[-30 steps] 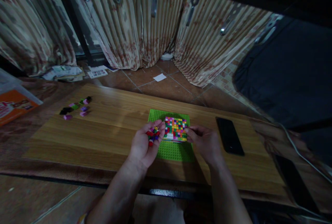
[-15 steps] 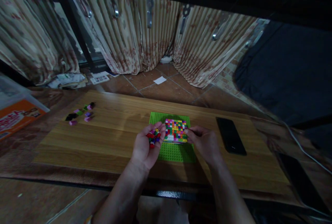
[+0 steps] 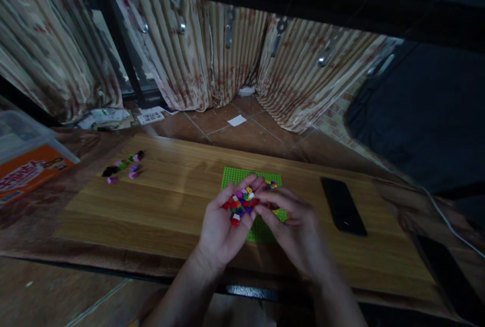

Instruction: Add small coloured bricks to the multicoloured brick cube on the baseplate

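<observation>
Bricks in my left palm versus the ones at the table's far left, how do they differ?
The palm bricks are heaped in the left hand; the table bricks lie scattered on the table. The palm bricks include red, yellow and white; the table bricks are mostly pink, purple and black. Both are small loose bricks.

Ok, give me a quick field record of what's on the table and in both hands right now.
left hand: palm up, cupped, holding a handful of bricks
right hand: fingertips at that handful; grip unclear
baseplate: green, flat on table, partly under both hands
loose bricks: far left of table
phone: dark, right of baseplate
</observation>
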Demonstrator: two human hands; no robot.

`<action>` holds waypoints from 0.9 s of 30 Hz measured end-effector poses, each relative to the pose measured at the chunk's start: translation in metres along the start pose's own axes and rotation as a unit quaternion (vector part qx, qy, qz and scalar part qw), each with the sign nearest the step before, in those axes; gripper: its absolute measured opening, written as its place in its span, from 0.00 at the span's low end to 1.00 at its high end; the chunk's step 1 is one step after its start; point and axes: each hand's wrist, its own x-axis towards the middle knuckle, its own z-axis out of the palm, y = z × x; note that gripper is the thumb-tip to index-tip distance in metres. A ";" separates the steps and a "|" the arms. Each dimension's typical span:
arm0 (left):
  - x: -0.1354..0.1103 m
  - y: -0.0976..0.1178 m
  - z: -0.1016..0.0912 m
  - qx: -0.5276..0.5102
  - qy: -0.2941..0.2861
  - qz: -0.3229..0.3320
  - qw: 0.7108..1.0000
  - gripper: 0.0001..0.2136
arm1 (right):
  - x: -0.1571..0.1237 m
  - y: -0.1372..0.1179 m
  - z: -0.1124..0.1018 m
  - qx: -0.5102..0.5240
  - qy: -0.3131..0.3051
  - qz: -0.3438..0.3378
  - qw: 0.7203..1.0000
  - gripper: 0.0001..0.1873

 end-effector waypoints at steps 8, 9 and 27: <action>0.001 -0.002 0.000 -0.015 0.003 -0.009 1.000 0.16 | 0.000 0.002 0.005 -0.096 -0.025 -0.028 0.995 0.08; 0.001 -0.003 0.000 -0.015 0.002 -0.010 1.000 0.16 | 0.000 0.002 0.006 -0.101 -0.025 -0.034 0.994 0.08; 0.015 0.014 -0.015 0.076 0.179 0.063 0.979 0.09 | -0.008 0.072 -0.029 0.068 0.037 0.199 0.977 0.12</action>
